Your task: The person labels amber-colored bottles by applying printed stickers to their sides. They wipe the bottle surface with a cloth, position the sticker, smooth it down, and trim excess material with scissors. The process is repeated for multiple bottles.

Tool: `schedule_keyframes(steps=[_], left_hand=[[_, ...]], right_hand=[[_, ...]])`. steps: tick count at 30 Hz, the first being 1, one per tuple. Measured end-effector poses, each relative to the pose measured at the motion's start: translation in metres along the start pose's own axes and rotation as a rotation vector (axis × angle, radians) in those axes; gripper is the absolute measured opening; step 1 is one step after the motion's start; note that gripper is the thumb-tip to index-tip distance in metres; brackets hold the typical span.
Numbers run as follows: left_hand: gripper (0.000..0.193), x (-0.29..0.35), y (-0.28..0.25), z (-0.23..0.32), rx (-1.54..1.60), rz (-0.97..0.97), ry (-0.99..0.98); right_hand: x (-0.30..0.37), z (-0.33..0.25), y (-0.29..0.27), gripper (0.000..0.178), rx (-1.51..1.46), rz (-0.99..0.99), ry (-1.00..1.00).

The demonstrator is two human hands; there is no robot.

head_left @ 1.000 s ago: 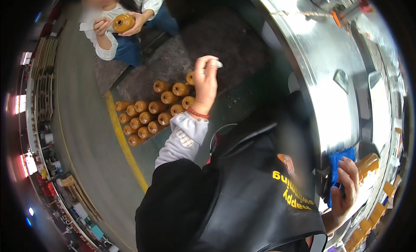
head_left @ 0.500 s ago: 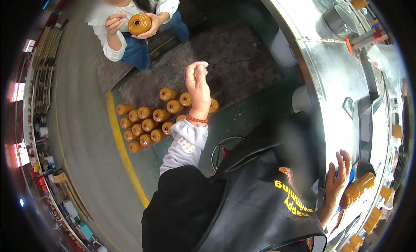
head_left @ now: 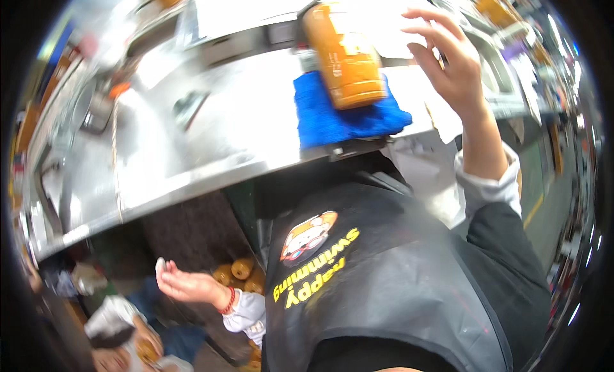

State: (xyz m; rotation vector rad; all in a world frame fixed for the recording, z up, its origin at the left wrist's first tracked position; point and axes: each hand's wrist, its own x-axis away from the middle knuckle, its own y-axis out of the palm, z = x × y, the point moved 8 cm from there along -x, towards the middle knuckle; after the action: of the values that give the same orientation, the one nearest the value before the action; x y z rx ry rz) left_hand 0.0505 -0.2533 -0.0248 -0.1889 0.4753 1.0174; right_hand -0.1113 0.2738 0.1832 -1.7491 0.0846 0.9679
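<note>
Head view, blurred in places: at the far left a metal pot (head_left: 97,111) stands on the shiny desk (head_left: 243,103), near a thin cord (head_left: 116,161) that crosses the surface. Below the desk, a co-worker in a white top (head_left: 115,316) sits low with a brown vessel (head_left: 148,350) held near the body, probably to keep it steady. My left hand (head_left: 183,285) hangs clear of the desk, fingers drawn together, with something small and white at the tips; I cannot tell whether I pinch it or wear it. Just beyond that wrist, more brown bottles (head_left: 242,269) stand close together down low, which likely saves room and lets them brace one another. My black apron (head_left: 390,269) fills the middle, presumably guarding my clothes. At the desk's near edge lies a bunched blue cloth (head_left: 313,113), and the orange-brown bottle (head_left: 350,58) lies tilted with its near end on it; I judge the soft folds cushion the glaze and check rolling. To its right my right hand (head_left: 455,68) is open, fingers spread and curved toward the bottle but apart from it, gripping nothing, so the cloth and desk seem to carry its weight.
</note>
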Motion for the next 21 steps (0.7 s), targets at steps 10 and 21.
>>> schedule_keyframes(steps=[10, 21], left_hand=[[0.026, 0.014, 0.09, 0.03, 0.003, -0.361, 0.166], [0.024, 0.053, 0.159, 0.107, -0.222, -0.492, 0.502]], right_hand=[[0.061, 0.225, 0.082, 0.016, 0.005, -0.443, 0.502], [0.052, 0.281, 0.234, 0.016, -0.023, -0.824, 0.466]])
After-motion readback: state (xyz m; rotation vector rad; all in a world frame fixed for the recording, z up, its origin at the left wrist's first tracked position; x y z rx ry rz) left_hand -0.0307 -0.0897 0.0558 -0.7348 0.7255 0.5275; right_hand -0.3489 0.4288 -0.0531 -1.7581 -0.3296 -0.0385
